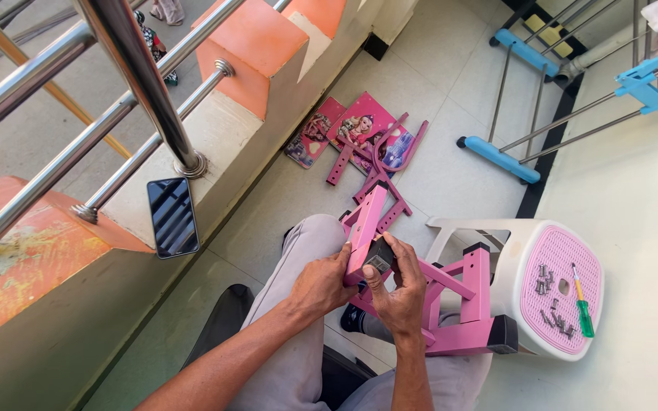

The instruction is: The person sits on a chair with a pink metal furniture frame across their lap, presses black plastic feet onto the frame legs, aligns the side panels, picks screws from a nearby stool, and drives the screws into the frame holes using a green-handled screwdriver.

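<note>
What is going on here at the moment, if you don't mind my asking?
A seated person is holding a pink metal frame over their lap. The left hand grips a pink tube of it, while the right hand presses a black end cap at the tube's end. Beside them, a white stool carries loose screws and a green screwdriver. More pink parts and picture panels lie on the floor ahead, and a phone rests on the ledge.
</note>
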